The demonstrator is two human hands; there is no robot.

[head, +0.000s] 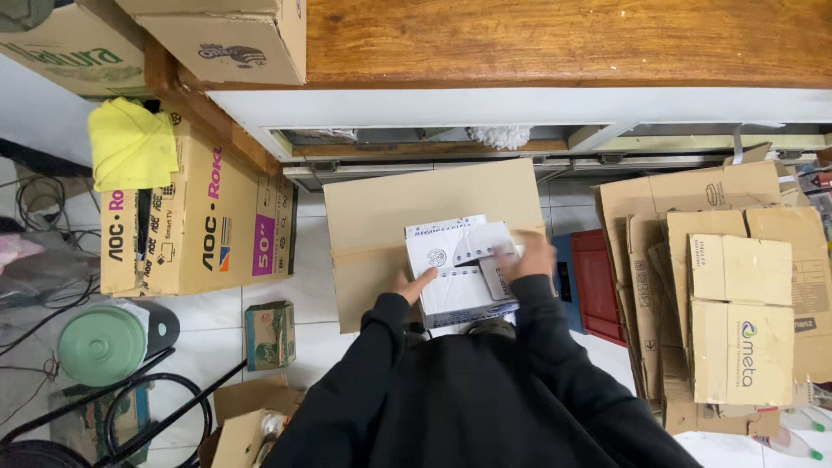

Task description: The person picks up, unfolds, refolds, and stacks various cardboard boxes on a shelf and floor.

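I see the flat cardboard box [381, 217] lying under the white package [459, 269], which sits on its near half. My left hand [414, 286] lays loosely open fingers against the package's left edge; my right hand [527, 256] presses down on its right side, fingers blurred, so I can't tell their set. I'd keep both sides pressed evenly.

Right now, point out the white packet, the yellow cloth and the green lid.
white packet [457, 282]: head view, middle of its top face, between the hands.
yellow cloth [130, 143]: head view, centre of the cloth on the big carton.
green lid [101, 345]: head view, middle of the round lid.
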